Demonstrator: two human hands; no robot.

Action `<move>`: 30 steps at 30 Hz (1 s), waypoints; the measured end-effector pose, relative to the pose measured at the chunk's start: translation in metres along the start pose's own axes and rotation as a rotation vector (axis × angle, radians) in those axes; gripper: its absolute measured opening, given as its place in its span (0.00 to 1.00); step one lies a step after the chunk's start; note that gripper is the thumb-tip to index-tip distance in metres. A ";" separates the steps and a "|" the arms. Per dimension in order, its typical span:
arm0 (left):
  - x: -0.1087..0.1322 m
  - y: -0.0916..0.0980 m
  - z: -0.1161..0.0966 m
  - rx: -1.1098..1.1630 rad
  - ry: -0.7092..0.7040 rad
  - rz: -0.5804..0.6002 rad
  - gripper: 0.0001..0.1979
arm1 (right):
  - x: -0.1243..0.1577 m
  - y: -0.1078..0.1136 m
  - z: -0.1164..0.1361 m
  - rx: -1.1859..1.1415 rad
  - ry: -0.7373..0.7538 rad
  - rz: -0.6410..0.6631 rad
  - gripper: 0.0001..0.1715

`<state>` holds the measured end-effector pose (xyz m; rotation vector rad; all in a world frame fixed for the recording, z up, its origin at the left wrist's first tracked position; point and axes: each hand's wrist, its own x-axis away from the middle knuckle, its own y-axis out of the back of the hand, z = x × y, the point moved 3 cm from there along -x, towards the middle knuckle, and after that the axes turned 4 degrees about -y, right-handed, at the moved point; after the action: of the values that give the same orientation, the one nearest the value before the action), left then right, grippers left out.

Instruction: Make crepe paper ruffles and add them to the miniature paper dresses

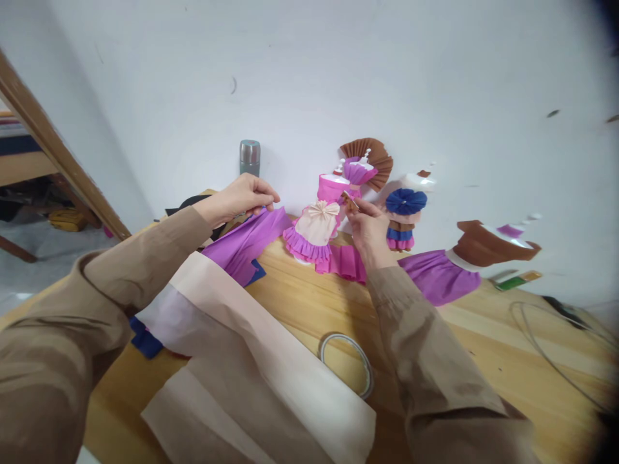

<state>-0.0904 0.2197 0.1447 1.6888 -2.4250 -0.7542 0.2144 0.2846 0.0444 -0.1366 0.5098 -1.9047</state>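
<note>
My left hand (247, 195), its fingers pinched together, is over the top of a purple fabric sheet (249, 241); whether anything is between the fingertips I cannot make out. My right hand (370, 225) grips a small gathered brown piece of fabric (349, 203) between thumb and fingers. Just behind it stands a miniature dress form in a pink dress (331, 188) with a cream apron front, bow and purple ruffle. Beneath my right wrist a strip of magenta fabric (345, 263) lies on the wooden table (290, 306). A large beige fabric sheet (271, 361) spreads below my arms.
A roll of tape (368, 374) lies near the beige sheet. Other small dress forms carry a brown fan piece (372, 158), a blue rosette (406, 202) and a brown bodice (488, 243) with purple skirt. A thermos (250, 158) stands by the wall; a cable (536, 348) curls at right.
</note>
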 end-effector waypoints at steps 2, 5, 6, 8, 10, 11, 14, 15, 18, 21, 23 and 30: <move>0.000 0.000 0.000 0.008 0.007 -0.006 0.07 | 0.002 0.000 0.000 0.000 -0.007 -0.013 0.04; 0.005 -0.004 -0.007 0.031 0.033 -0.025 0.06 | 0.008 0.002 0.002 0.017 -0.031 -0.036 0.08; 0.008 -0.005 -0.010 0.036 0.042 -0.028 0.06 | 0.011 0.003 0.003 0.024 -0.036 -0.044 0.08; 0.015 -0.010 -0.018 0.039 0.047 -0.021 0.06 | 0.020 0.007 0.008 0.036 -0.036 -0.057 0.08; 0.023 -0.018 -0.025 0.033 0.032 0.007 0.07 | 0.034 0.010 0.016 0.048 -0.027 -0.055 0.11; 0.027 -0.023 -0.029 0.024 0.022 0.031 0.08 | 0.043 0.012 0.021 0.054 -0.021 -0.047 0.13; 0.040 -0.044 -0.036 -0.007 0.011 0.127 0.09 | 0.077 0.018 0.039 0.077 -0.006 -0.003 0.16; 0.044 -0.053 -0.038 -0.009 0.019 0.162 0.09 | 0.090 0.020 0.045 0.086 -0.004 0.010 0.16; 0.055 -0.081 -0.040 0.026 0.068 0.219 0.10 | 0.130 0.027 0.061 0.121 -0.037 0.052 0.14; 0.064 -0.106 -0.041 0.217 0.094 0.237 0.13 | 0.166 0.032 0.071 0.159 -0.102 0.093 0.15; 0.067 -0.120 -0.040 0.392 0.111 0.291 0.13 | 0.185 0.033 0.074 0.193 -0.167 0.154 0.17; 0.067 -0.150 -0.024 0.656 0.267 0.322 0.05 | 0.211 0.034 0.074 0.243 -0.269 0.287 0.20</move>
<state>0.0205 0.1118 0.0856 1.3563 -2.7977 0.3268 0.1859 0.0615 0.0664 -0.1482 0.1065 -1.6201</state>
